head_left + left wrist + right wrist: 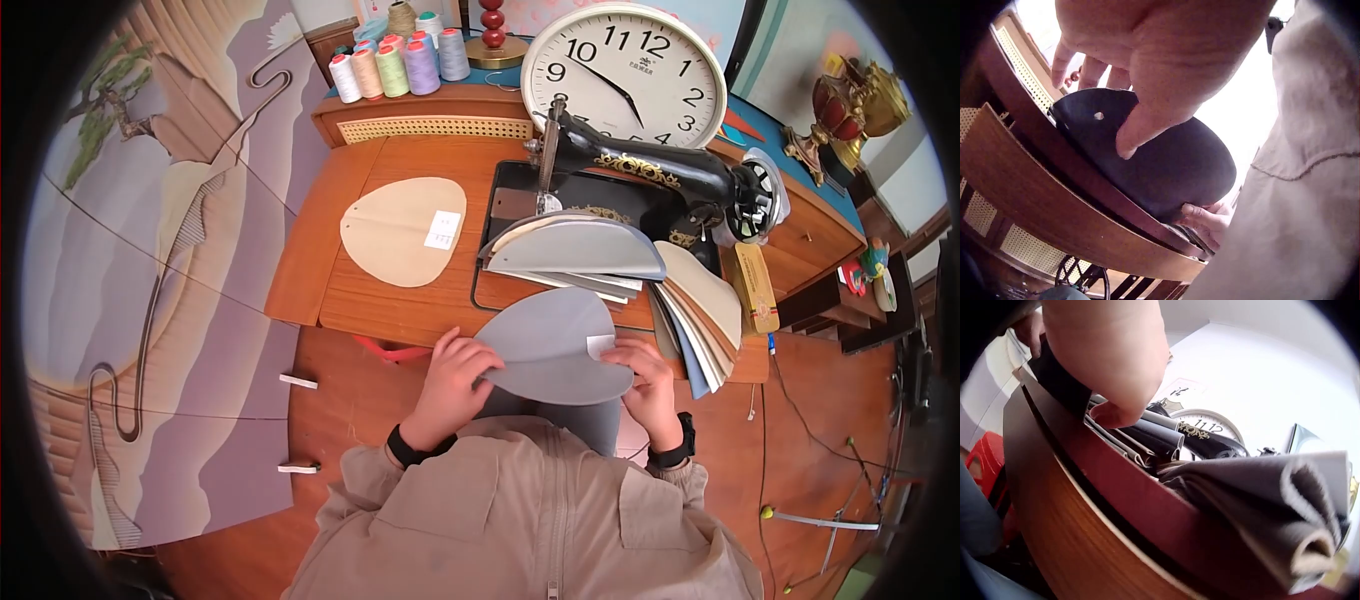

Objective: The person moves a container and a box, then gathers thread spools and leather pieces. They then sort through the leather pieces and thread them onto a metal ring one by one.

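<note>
A grey egg-shaped material swatch (548, 335), with a crease across it and a small white label (600, 346) near its right end, is held over the table's front edge. My left hand (455, 380) pinches its narrow end, thumb on one face and fingers behind; the left wrist view shows a punched hole (1099, 116) there. At the other end my right hand (648, 385) pinches the edge beside the label. A beige swatch (400, 235) of like shape lies flat on the table to the left, also labelled.
Folded swatches in several colours (575, 250) lie before a black sewing machine (640, 165), and more fan out (700, 310) at the right edge. Behind stand thread spools (395, 65) and a big round clock (630, 75). A yellow box (755, 288) sits at right.
</note>
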A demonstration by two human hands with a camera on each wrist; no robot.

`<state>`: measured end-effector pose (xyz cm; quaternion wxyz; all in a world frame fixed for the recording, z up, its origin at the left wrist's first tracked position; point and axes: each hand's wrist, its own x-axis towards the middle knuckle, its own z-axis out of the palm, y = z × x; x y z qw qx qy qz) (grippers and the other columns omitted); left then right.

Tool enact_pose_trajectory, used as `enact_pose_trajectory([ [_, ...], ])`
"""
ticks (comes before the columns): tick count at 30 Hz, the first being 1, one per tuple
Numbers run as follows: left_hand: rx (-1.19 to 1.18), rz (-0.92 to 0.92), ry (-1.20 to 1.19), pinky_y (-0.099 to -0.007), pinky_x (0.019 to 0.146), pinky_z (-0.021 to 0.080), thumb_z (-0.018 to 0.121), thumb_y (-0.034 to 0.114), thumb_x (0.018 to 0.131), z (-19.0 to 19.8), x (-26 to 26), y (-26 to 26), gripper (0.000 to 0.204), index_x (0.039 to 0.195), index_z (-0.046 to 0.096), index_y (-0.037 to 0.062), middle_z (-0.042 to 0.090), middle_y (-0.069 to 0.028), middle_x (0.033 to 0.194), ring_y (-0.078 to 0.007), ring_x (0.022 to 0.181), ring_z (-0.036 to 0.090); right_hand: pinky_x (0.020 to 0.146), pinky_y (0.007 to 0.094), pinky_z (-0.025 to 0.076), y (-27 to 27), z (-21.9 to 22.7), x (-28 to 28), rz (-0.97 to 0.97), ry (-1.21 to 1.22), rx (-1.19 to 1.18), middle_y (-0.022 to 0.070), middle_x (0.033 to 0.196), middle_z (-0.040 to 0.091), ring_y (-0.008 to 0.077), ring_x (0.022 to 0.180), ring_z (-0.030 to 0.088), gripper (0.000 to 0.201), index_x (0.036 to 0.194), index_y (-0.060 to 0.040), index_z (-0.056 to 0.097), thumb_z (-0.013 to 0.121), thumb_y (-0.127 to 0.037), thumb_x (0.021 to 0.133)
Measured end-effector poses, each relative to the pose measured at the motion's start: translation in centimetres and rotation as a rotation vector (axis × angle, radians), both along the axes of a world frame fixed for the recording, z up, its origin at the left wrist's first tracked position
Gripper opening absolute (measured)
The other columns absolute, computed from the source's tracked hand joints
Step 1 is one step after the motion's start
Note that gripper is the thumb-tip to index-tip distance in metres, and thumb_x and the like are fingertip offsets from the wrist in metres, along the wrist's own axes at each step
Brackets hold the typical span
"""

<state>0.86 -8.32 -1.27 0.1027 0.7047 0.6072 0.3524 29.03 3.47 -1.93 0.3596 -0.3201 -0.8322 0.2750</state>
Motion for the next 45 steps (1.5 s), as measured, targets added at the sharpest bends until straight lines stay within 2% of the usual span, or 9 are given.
enact_pose_trajectory([
  [4, -0.081, 0.202, -0.256, -0.0427, 0.098, 0.042, 0.074, 0.016, 0.086, -1.3, -0.3, 0.6, 0.016, 0.093, 0.064, 0.0049, 0.064, -0.0087, 0.084, -0.0289, 0.09, 0.058, 0.057, 0.0219, 0.045, 0.4, -1.8, -0.7, -0.16, 0.177, -0.405, 0.0022, 0.075, 0.065, 0.0053, 0.063, 0.055, 0.012, 0.098, -0.0007, 0.068, 0.073, -0.005, 0.087],
  [7, -0.01, 0.312, -0.254, -0.0374, 0.081, 0.045, 0.076, 0.012, 0.083, -1.0, 0.3, 1.4, 0.017, 0.095, 0.066, 0.0039, 0.065, -0.0078, 0.085, -0.028, 0.083, 0.058, 0.056, 0.0222, 0.043, 1.4, -2.0, -2.3, -0.27, 0.267, -0.489, -0.0004, 0.072, 0.063, 0.004, 0.062, 0.051, 0.02, 0.104, 0.0013, 0.065, 0.074, -0.006, 0.087],
  [12, 0.123, 0.438, -0.042, -0.0392, 0.087, 0.041, 0.078, 0.016, 0.08, -0.6, 0.8, 2.6, 0.025, 0.098, 0.066, 0.0049, 0.063, -0.007, 0.092, -0.0269, 0.092, 0.055, 0.057, 0.0186, 0.038, 2.1, -1.5, -2.7, -0.305, 0.087, -0.363, -0.0026, 0.075, 0.059, 0.0031, 0.063, 0.047, 0.036, 0.116, 0.0018, 0.06, 0.075, -0.002, 0.084],
  [17, -0.293, 0.288, 0.034, -0.041, 0.084, 0.042, 0.076, 0.014, 0.081, 0.2, -0.4, 2.9, 0.027, 0.103, 0.062, 0.0048, 0.061, -0.0079, 0.09, -0.0274, 0.095, 0.056, 0.056, 0.0191, 0.04, 2.0, -1.5, -2.3, -0.276, 0.048, -0.374, -0.0013, 0.079, 0.06, 0.0041, 0.062, 0.047, 0.039, 0.116, 0.0013, 0.061, 0.077, -0.002, 0.081],
  [23, -0.112, 0.063, -0.396, -0.0285, 0.057, 0.047, 0.064, 0.002, 0.093, 3.1, 0.8, 2.9, 0.008, 0.098, 0.058, 0.0019, 0.061, -0.0085, 0.084, -0.0166, 0.061, 0.059, 0.058, 0.0196, 0.042, 1.1, -1.6, -2.0, -0.255, 0.245, -0.412, -0.0013, 0.089, 0.063, 0.0045, 0.069, 0.051, 0.029, 0.111, 0.0004, 0.063, 0.075, -0.003, 0.085],
  [33, -0.146, -0.052, -0.963, -0.0202, 0.052, 0.045, 0.061, 0.003, 0.096, 9.5, 0.4, 10.0, 0.013, 0.106, 0.052, 0.0032, 0.063, -0.0044, 0.089, -0.007, 0.06, 0.057, 0.061, 0.0163, 0.043, 1.6, -3.3, -1.6, -0.213, 0.407, -0.46, -0.0019, 0.093, 0.063, 0.0015, 0.071, 0.051, 0.023, 0.115, 0.0017, 0.062, 0.065, -0.004, 0.094],
  [37, -0.233, -0.085, -0.897, -0.0224, 0.056, 0.047, 0.063, 0.005, 0.095, 6.2, -0.8, 13.8, 0.019, 0.11, 0.051, 0.003, 0.063, -0.0064, 0.09, -0.0091, 0.066, 0.06, 0.06, 0.0164, 0.043, 1.5, -3.3, -1.4, -0.203, 0.401, -0.449, -0.002, 0.092, 0.063, 0.0014, 0.072, 0.052, 0.022, 0.115, 0.0017, 0.062, 0.064, -0.003, 0.094],
  [42, 0.307, 0.18, 0.111, -0.037, 0.082, 0.052, 0.071, 0.008, 0.086, 4.3, -2.8, 13.6, 0.036, 0.118, 0.057, 0.0016, 0.065, -0.0133, 0.099, -0.0318, 0.09, 0.064, 0.06, 0.0163, 0.043, 1.4, -3.1, -1.4, -0.207, 0.402, -0.451, -0.0021, 0.09, 0.064, 0.0015, 0.071, 0.052, 0.021, 0.114, 0.0016, 0.062, 0.064, -0.002, 0.093],
  [45, 0.015, 0.181, -0.025, -0.0394, 0.091, 0.049, 0.074, 0.011, 0.084, 2.8, -6.3, 11.8, 0.032, 0.111, 0.062, 0.0012, 0.064, -0.0159, 0.106, -0.0385, 0.101, 0.059, 0.06, 0.0164, 0.043, 1.4, -2.9, -1.6, -0.218, 0.381, -0.468, -0.0021, 0.09, 0.064, 0.0016, 0.071, 0.052, 0.021, 0.114, 0.0014, 0.063, 0.064, -0.002, 0.093],
])
